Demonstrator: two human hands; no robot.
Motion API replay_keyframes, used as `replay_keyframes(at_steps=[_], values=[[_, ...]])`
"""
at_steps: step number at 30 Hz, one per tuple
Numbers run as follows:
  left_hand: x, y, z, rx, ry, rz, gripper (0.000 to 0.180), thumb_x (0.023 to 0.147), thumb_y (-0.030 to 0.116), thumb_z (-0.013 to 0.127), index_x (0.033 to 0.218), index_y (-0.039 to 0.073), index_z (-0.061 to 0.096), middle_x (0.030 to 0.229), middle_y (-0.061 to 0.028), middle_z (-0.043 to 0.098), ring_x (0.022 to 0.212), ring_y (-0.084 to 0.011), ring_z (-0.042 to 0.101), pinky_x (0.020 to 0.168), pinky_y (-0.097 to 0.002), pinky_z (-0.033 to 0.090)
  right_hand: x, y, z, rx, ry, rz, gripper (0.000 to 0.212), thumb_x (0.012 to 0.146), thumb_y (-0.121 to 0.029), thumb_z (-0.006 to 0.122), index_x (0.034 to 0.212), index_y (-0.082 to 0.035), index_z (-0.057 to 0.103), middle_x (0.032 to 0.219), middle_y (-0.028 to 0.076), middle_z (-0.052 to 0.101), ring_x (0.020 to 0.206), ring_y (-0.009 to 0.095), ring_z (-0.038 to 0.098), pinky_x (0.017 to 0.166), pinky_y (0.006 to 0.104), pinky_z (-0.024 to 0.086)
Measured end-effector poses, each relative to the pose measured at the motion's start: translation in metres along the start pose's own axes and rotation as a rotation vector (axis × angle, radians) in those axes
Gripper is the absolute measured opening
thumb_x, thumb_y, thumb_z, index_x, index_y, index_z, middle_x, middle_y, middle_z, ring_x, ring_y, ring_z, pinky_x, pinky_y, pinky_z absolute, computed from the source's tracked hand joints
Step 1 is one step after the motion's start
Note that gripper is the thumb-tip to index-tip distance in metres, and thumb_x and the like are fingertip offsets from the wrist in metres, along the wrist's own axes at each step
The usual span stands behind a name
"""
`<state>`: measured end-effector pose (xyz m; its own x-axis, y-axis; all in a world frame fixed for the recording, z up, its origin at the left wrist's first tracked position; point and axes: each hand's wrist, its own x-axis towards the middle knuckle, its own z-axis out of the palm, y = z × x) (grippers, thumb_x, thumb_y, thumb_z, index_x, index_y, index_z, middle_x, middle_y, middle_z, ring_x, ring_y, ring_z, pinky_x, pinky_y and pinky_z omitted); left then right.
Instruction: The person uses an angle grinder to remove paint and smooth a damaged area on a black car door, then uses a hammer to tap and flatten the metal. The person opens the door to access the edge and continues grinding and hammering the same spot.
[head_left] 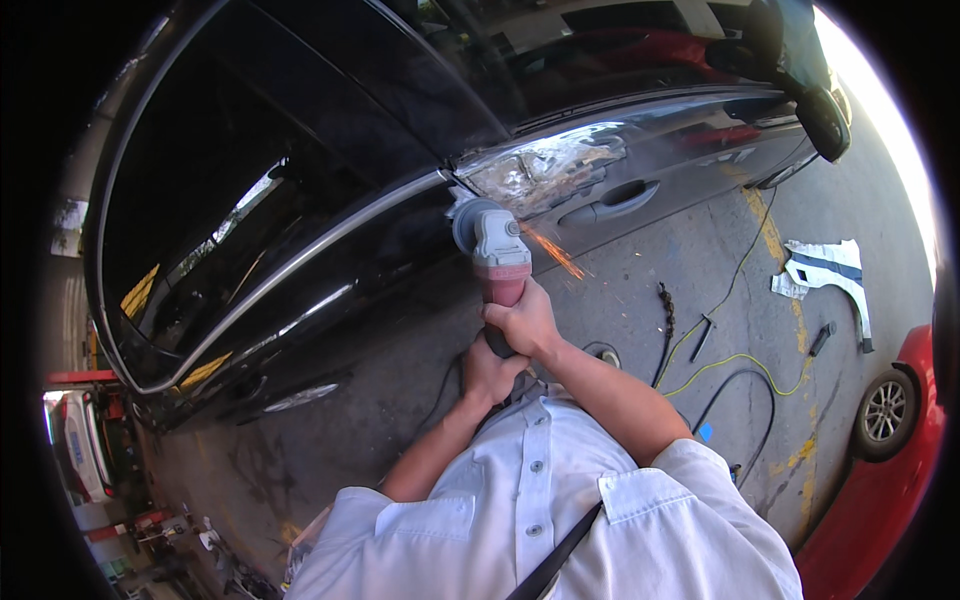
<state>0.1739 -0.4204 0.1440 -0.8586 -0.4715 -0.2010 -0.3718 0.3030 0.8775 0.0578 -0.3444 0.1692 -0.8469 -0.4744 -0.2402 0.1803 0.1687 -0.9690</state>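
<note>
Both my hands are closed on an angle grinder (503, 235) with a grey head and a red and black body. My right hand (527, 320) wraps round the red part behind the head. Lower down, my left hand (487, 372) grips the dark rear end. The grinder's disc (464, 228) is against the black car (330, 240) at the door edge, just below the end of the bright trim strip. Orange sparks (557, 252) fly off to the right. Beside the disc, the door has a scraped, bare-metal patch (545, 172) above its door handle (612, 204).
On the grey floor to the right lie a white fender panel (828, 275), a hammer (703, 338), a chain (668, 310) and a yellow-green hose (735, 358). A red car (880, 510) stands at the lower right. The black car's side mirror (822, 124) sticks out at upper right.
</note>
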Motion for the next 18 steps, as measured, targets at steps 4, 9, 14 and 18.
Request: replay_keyframes(at_steps=[4, 9, 14, 18], values=[[0.005, -0.003, 0.0, 0.094, -0.135, -0.071, 0.058, 0.067, 0.033, 0.081, 0.111, -0.001, 0.067, 0.092, -0.0193, 0.075, 0.087, -0.0328, 0.074, 0.076, -0.0418, 0.056, -0.005, 0.003, -0.006, -0.022, 0.094, 0.1, 0.062, 0.072, -0.027, 0.079, 0.122, 0.006, 0.061, 0.111, 0.026, 0.072, 0.106, 0.04, 0.071, 0.095, 0.0425, 0.053], [0.009, -0.011, 0.008, -0.094, -0.22, 0.015, 0.057, 0.067, 0.031, 0.081, 0.112, -0.001, 0.067, 0.093, -0.0188, 0.075, 0.089, -0.0306, 0.074, 0.077, -0.0403, 0.056, -0.012, 0.009, -0.01, -0.053, 0.159, 0.087, 0.061, 0.073, -0.026, 0.077, 0.122, 0.006, 0.061, 0.11, 0.027, 0.073, 0.105, 0.04, 0.071, 0.095, 0.0424, 0.054], [0.017, -0.003, 0.018, -0.076, -0.108, 0.061, 0.047, 0.066, 0.023, 0.076, 0.106, 0.0, 0.069, 0.098, -0.0161, 0.076, 0.097, -0.0293, 0.073, 0.086, -0.0394, 0.055, 0.002, 0.008, -0.017, -0.02, 0.143, 0.003, 0.059, 0.073, -0.024, 0.079, 0.12, 0.007, 0.061, 0.109, 0.026, 0.073, 0.104, 0.039, 0.072, 0.094, 0.042, 0.054], [0.04, 0.01, 0.026, 0.057, -0.166, -0.023, 0.048, 0.066, 0.023, 0.079, 0.107, -0.001, 0.068, 0.098, -0.0166, 0.075, 0.097, -0.0295, 0.073, 0.086, -0.0399, 0.054, 0.014, 0.007, -0.037, 0.15, 0.18, 0.066, 0.051, 0.075, -0.017, 0.079, 0.121, 0.002, 0.064, 0.107, 0.019, 0.075, 0.099, 0.027, 0.072, 0.09, 0.0381, 0.055]])
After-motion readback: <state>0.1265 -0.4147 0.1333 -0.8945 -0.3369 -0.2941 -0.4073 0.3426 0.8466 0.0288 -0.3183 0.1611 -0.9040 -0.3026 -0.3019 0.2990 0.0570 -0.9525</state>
